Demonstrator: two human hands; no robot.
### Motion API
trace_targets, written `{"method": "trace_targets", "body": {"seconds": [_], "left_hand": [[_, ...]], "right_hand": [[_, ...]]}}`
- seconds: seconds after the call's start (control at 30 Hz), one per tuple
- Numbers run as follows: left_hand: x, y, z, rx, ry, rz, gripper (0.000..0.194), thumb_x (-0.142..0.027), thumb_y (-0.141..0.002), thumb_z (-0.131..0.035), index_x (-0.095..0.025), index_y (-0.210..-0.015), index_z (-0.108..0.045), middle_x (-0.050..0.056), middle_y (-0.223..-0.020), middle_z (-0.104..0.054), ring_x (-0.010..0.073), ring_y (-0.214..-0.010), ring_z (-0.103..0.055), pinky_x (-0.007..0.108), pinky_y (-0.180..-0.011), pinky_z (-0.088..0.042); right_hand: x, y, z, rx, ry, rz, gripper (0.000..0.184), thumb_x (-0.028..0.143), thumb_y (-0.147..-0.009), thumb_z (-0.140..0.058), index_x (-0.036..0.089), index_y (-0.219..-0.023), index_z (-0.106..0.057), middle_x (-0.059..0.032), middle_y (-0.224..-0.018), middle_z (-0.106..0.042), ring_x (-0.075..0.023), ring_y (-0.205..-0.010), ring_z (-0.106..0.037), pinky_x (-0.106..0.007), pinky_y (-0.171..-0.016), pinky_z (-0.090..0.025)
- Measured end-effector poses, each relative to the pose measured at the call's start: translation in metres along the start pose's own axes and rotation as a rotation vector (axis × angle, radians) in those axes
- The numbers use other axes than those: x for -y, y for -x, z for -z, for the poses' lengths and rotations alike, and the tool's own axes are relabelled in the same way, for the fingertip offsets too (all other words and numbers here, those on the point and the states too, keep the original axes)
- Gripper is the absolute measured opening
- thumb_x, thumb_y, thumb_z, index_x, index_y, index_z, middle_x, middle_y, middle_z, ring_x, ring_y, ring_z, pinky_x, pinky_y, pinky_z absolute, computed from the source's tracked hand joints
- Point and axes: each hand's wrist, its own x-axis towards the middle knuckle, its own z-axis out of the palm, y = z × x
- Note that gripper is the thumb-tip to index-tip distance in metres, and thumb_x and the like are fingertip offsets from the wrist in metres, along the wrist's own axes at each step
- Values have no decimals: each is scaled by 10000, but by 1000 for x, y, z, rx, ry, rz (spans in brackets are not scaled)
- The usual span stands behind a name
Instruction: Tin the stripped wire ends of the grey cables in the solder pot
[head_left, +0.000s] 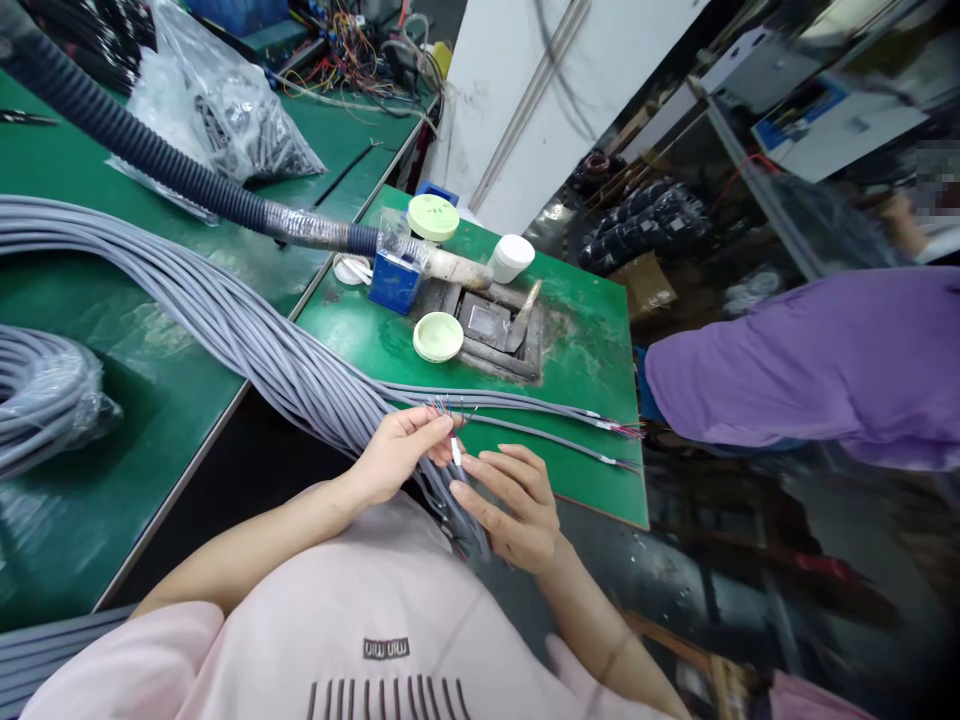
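My left hand [401,447] pinches the thin coloured wires [442,406] fanned out at one end of a grey cable, thumb and forefinger pressed together. Just below them, a white sleeve [456,451] wraps the cable where the wires emerge. My right hand [517,505] holds the grey cable by this sleeve, its other fingers loosely spread and its thumb hidden. A thick bundle of grey cables [277,355] runs in from the left and droops past the table edge under my hands. Several stripped cable ends [611,426] lie on the green table to the right.
Beyond my hands sit a soldering pot [487,322] with a scraper [523,318], a pale green lid [438,337], a white cup [511,257] and a blue box [395,280]. A black corrugated hose [187,165] arches over from the left. A purple sleeve [787,365] is at the right.
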Motion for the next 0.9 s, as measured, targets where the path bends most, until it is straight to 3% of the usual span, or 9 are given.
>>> {"method": "trace_targets", "body": {"seconds": [0.13,0.7,0.9], "left_hand": [[-3,1,-1,-23,102,33,342,-442,-697,-781,-131,-790,-673,22,-660,-692,88,-557,-602,203,-589,-478],[-5,4,-4,-42,129,31,342,-422,-693,-786,-111,-755,-656,48,-684,-713,102,-577,-629,212,-598,-497],[-5,3,-6,-49,222,25,364,-388,-674,-808,-151,-767,-547,19,-658,-704,112,-577,-656,209,-586,-522]], "right_hand": [[1,1,-1,1,-7,-34,274,135,-889,-507,231,-1086,-671,-72,-1089,-723,-196,-1094,-590,-428,-957,-486],[3,8,-6,-21,-67,-139,367,142,-875,-538,300,-1192,-635,-53,-1153,-699,-201,-1085,-596,-437,-937,-496],[4,7,-7,-41,-67,-159,356,140,-897,-491,295,-1182,-639,-65,-1118,-694,-206,-1065,-593,-444,-915,-500]]}}
